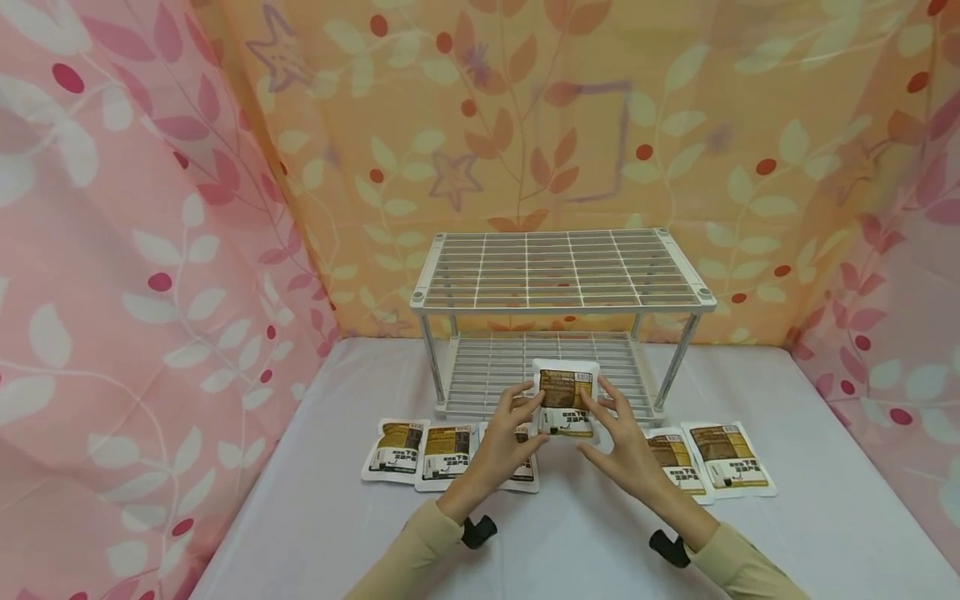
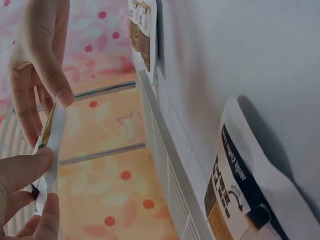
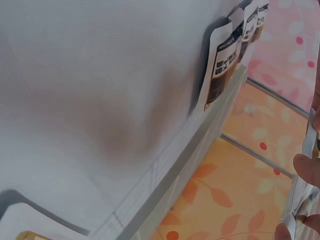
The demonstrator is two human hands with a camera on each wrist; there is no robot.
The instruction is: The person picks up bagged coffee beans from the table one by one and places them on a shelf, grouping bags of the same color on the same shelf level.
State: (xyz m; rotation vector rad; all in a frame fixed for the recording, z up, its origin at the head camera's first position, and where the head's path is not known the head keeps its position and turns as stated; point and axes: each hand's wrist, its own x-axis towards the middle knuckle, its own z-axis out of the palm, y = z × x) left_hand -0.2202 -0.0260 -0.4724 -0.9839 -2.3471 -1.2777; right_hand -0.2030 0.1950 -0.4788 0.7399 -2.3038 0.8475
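Between both hands, in front of the wire rack, a flat white pouch (image 1: 567,404) with a brown and gold label is held up off the table. My left hand (image 1: 497,440) pinches its left edge between fingers and thumb. On the opposite edge, my right hand (image 1: 626,446) grips it, the fingers on the printed face. Edge-on in the left wrist view, the same pouch (image 2: 50,150) shows between the two hands. Only a slice of the right hand (image 3: 310,170) enters the right wrist view. Beneath the left hand lies a similar pouch (image 1: 525,473), partly covered.
A two-tier white wire rack (image 1: 562,271) stands at the back, its lower shelf (image 1: 487,375) close to the table. Left of the hands lie two more pouches, one outermost (image 1: 397,450), one inner (image 1: 447,454). Two others, overlapping (image 1: 675,462) and outer (image 1: 727,454), lie right.
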